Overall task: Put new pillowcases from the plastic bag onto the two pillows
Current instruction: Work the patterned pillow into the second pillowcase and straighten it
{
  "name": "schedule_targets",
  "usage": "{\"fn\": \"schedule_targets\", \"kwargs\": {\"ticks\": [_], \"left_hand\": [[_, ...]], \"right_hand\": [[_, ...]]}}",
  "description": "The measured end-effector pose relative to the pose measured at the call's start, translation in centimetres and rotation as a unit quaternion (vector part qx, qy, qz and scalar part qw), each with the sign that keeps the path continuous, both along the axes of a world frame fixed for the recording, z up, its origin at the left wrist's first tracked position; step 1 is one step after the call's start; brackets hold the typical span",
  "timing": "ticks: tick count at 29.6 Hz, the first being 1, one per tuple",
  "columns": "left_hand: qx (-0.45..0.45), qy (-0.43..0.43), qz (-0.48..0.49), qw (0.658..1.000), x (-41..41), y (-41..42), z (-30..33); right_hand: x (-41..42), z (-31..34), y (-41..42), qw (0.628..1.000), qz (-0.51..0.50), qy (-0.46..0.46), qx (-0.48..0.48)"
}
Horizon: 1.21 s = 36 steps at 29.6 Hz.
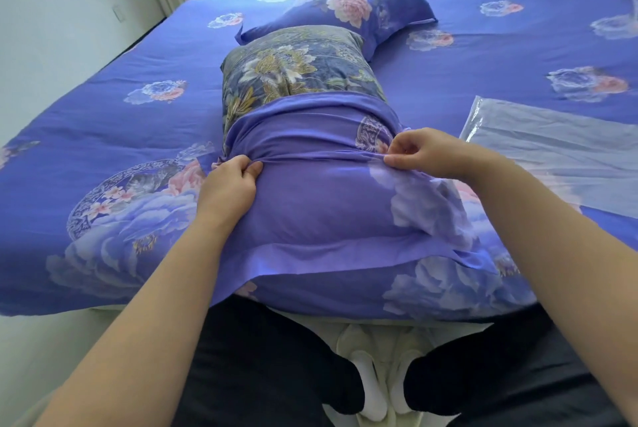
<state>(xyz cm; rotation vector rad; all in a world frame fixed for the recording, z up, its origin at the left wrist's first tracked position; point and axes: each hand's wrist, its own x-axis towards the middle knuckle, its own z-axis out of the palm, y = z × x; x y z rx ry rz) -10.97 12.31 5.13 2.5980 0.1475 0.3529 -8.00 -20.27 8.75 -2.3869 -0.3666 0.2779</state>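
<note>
The bed (483,57) wears a purple flowered cover. Between the two grips lies a pillow (297,71), half inside a purple pillowcase (310,191). Just beyond it, farther from the grips, lies a second pillow (345,8), fully cased. Beside the right grip a clear plastic bag (559,147) lies flat.

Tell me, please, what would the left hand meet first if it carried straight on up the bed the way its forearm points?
Probably the bunched pillowcase its fingers already pinch, then the uncovered grey flowered pillow beyond. Depth is hard to judge here.
</note>
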Motion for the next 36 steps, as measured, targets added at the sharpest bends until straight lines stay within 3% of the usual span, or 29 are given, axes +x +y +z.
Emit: {"fn": "schedule_targets", "kwargs": {"ticks": [3,7,9,12,16,18,20,22,25,29,33,36], "left_hand": [[-0.025,-0.041,-0.013,0.999,0.0,-0.3,-0.6],[-0.043,-0.067,-0.033,0.996,0.7,1.0,-1.3],[-0.054,-0.057,-0.041,0.996,1.0,2.3,-1.6],[-0.058,-0.035,-0.052,0.996,1.3,3.4,-2.1],[-0.080,-0.031,-0.062,0.994,1.4,3.2,-2.3],[-0.099,-0.023,-0.059,0.993,1.5,3.0,-2.6],[-0.110,-0.013,-0.051,0.993,1.6,2.4,-2.8],[-0.106,0.001,-0.043,0.993,1.8,2.0,-2.9],[-0.110,0.019,-0.039,0.993,1.9,2.2,-2.9],[-0.132,0.031,-0.028,0.990,1.3,2.8,-3.5],[-0.209,0.076,-0.009,0.975,0.3,3.1,-4.4],[-0.286,0.094,-0.032,0.953,-1.3,3.9,-4.0]], "right_hand": [[-0.1,-0.5,0.2,0.985,-0.024,0.031,0.165],[0.0,-0.3,1.9,0.937,0.006,0.146,0.316],[0.1,-0.2,3.0,0.942,0.035,0.168,0.288],[0.9,0.8,3.1,0.972,0.085,0.183,0.121],[2.0,2.6,0.7,0.954,0.151,0.253,0.051],[1.8,2.5,0.4,0.976,0.105,0.174,0.083],[1.3,1.6,1.4,0.991,0.036,0.031,0.126],[0.8,0.8,3.2,0.987,-0.003,-0.126,0.099],[0.8,1.1,5.1,0.978,-0.009,-0.184,0.099],[2.4,2.4,6.1,0.986,0.009,-0.069,0.149],[3.3,1.2,6.2,0.962,0.033,0.089,0.254],[4.0,0.0,4.8,0.964,0.023,0.142,0.222]]}}
